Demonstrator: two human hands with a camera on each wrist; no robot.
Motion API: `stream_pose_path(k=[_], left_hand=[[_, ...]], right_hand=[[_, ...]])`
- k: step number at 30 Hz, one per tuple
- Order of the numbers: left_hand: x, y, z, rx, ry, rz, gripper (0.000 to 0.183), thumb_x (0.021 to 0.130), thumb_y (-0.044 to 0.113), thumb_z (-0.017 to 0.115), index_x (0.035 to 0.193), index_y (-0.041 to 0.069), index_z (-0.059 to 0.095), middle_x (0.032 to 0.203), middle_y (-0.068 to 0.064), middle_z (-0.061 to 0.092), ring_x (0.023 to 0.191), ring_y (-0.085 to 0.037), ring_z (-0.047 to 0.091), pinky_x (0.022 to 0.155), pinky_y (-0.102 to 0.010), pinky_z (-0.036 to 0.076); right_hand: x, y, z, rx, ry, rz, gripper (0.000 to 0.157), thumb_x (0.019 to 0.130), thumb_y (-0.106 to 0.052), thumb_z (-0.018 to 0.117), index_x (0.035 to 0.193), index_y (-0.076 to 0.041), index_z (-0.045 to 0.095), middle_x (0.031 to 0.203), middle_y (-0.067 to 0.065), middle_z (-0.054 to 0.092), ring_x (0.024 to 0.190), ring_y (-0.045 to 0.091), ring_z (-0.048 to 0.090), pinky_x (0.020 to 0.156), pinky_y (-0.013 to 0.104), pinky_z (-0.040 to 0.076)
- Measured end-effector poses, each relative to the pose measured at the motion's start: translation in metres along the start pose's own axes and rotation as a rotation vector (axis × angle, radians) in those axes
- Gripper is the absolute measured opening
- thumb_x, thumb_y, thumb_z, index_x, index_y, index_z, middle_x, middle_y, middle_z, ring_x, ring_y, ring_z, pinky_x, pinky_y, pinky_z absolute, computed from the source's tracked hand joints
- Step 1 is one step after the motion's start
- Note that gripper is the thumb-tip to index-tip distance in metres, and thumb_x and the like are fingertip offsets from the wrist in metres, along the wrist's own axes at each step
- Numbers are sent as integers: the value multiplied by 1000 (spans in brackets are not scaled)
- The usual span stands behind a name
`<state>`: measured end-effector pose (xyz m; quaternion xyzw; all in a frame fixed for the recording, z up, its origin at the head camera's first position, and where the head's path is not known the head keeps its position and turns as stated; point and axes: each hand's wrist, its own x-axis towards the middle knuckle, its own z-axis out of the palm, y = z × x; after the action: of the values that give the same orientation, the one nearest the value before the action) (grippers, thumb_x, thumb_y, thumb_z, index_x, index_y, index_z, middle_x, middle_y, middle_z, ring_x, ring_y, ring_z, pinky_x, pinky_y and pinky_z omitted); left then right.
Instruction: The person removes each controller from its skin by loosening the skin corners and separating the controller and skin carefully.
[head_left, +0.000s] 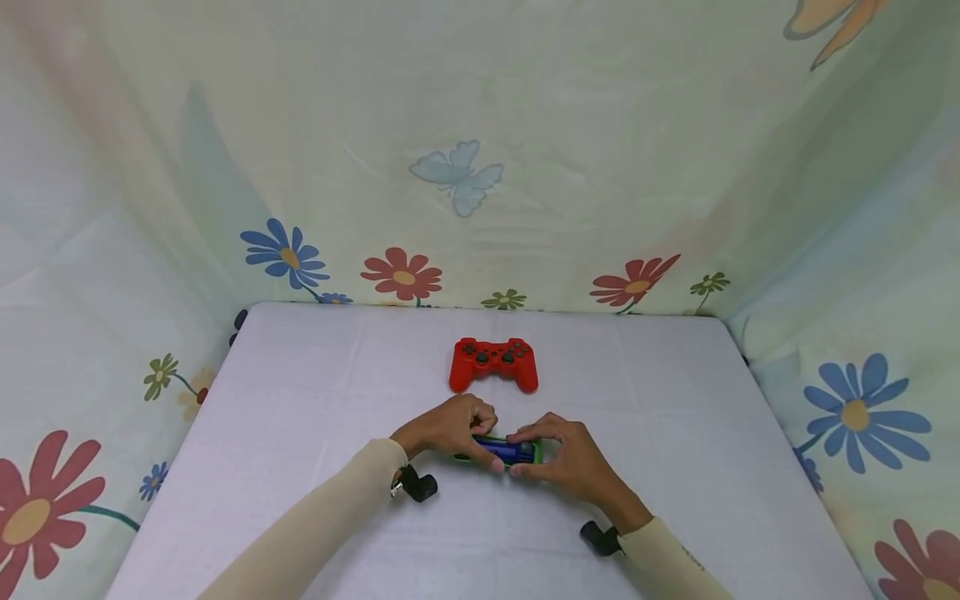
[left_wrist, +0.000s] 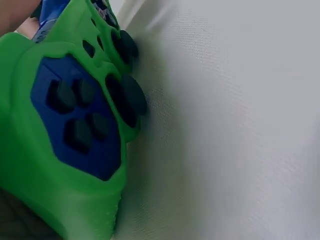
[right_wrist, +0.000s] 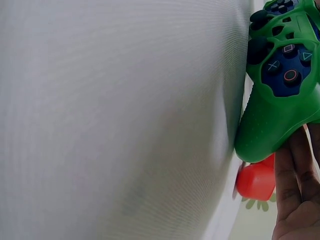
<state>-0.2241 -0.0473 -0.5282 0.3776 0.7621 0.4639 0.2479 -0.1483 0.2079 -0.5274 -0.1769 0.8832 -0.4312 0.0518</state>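
Observation:
A blue game controller in a green rubbery cover stands on edge on the white table, between both hands. In the left wrist view the green cover frames a blue panel with dark directional buttons, and the thumbsticks face the cloth. My left hand grips the controller's left part, its thumb lying along the blue side and its other fingers curled. At the other end my right hand holds it between thumb and fingers. Symbol buttons show through the cover in the right wrist view.
A red game controller lies face up behind the hands, and part of its red grip shows in the right wrist view. Flower-printed curtains surround the white-covered table at the back and sides.

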Motion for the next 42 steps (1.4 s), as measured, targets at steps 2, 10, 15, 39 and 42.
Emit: stream_pose_path(k=[2,10,15,39,42], left_hand=[[0,0,0,5,-5,-4,63,80,33,95,66,16,36,64,10,29,67,-2,37,65,-21,29],[-1,7,-10,191,-53,-21,59,84,52,88,70,18,42,63,12,33,66,0,39,64,-22,27],[-3,8,-18,248,-74,-40,57,87,53,83,67,19,42,62,12,32,61,-1,36,60,-22,25],[-32,-14,-23,-190,-64,-64,32,87,12,88,91,10,56,89,-2,49,90,-14,49,83,-30,38],[-37,-13,-20,-140,-34,-59,40,79,7,93,95,13,56,96,1,54,98,-13,53,90,-32,41]], right_hand=[[0,0,0,0,0,-5,41,75,-48,96,112,-39,81,110,-17,72,108,7,67,95,35,57],[3,-2,1,-17,7,-37,40,75,-35,98,112,-37,82,110,-17,73,107,6,67,95,34,56],[5,-1,3,-15,5,-53,41,75,-31,99,112,-38,81,110,-17,73,106,5,67,93,35,58],[0,2,3,1,8,24,40,75,-43,97,112,-40,82,111,-15,73,107,8,67,94,41,57],[0,3,3,2,9,22,40,76,-45,96,112,-40,81,111,-15,73,107,8,67,93,40,57]])
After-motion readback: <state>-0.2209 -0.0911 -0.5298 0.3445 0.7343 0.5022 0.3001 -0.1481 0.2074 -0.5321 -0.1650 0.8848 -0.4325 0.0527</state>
